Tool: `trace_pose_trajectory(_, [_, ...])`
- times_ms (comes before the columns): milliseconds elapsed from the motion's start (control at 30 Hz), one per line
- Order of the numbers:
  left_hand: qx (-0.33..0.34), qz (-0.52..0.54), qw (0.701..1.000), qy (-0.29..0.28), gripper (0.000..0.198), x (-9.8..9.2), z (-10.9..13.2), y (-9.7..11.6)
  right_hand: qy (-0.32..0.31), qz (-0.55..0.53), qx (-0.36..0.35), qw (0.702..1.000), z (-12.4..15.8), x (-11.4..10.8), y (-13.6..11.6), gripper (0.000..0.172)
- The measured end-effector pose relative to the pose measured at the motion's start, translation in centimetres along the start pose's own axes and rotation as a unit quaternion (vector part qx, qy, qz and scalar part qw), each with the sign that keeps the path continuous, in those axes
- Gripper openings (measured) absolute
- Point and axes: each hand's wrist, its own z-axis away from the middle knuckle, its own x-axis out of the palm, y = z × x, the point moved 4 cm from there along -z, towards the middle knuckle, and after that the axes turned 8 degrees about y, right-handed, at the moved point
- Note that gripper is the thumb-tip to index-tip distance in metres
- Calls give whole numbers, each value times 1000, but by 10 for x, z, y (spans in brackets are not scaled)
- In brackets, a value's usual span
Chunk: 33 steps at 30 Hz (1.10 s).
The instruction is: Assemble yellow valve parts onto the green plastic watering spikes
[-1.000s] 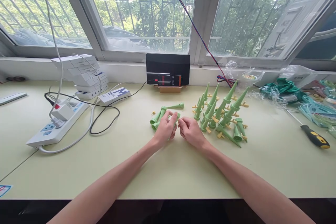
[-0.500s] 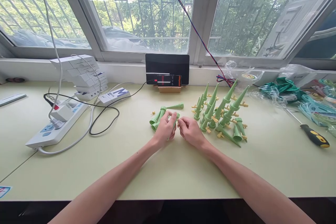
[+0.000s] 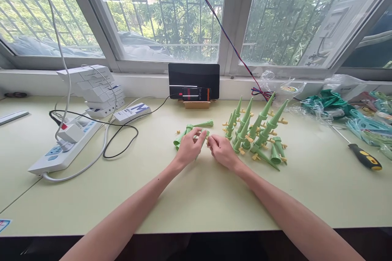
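My left hand [image 3: 190, 147] is closed around a green plastic watering spike [image 3: 207, 133], most of which my fingers cover. Close against it, my right hand [image 3: 221, 149] pinches a small yellow valve [image 3: 207, 139] at the spike's end; little of the valve shows. Behind my left hand lie several loose green spikes [image 3: 203, 123], with a small yellow valve piece [image 3: 178, 132] beside them. To the right of my right hand several green spikes [image 3: 245, 124] stand point up with yellow valves on their sides. A few more spikes [image 3: 275, 155] lie at that group's front.
A black tablet [image 3: 194, 74] and a phone lean at the windowsill. On the left are a power strip [image 3: 65, 151] with cables, stacked white boxes [image 3: 101, 89] and one loose box [image 3: 133, 113]. A screwdriver [image 3: 364, 157] and plastic bags [image 3: 327, 104] lie at right.
My left hand's fingers have shifted slightly on the spike and look straighter. My right hand keeps its pinch beside it. The whole view has moved a little.
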Motion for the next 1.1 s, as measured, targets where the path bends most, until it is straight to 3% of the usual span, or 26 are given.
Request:
trace_pose_trajectory(200, [61,-76,995,25,33,-5,-4,2,-13,70,-69,995,-2,-2,0,36])
trace_pose_trajectory(333, [110,-127,986,-5,28,-6,-6,2,-33,89,-77,992,-2,-2,3,36])
trace_pose_trajectory(567, [138,-191,971,-38,27,-5,-8,-5,-52,131,-79,987,-1,-1,6,37])
trace_pose_trajectory(800, [170,-243,954,-44,25,-4,-6,-9,15,135,-78,988,-1,-8,0,24])
trace_pose_trajectory(1100, [166,-282,944,-51,25,-2,-4,-9,85,151,-71,982,-3,-16,-2,21])
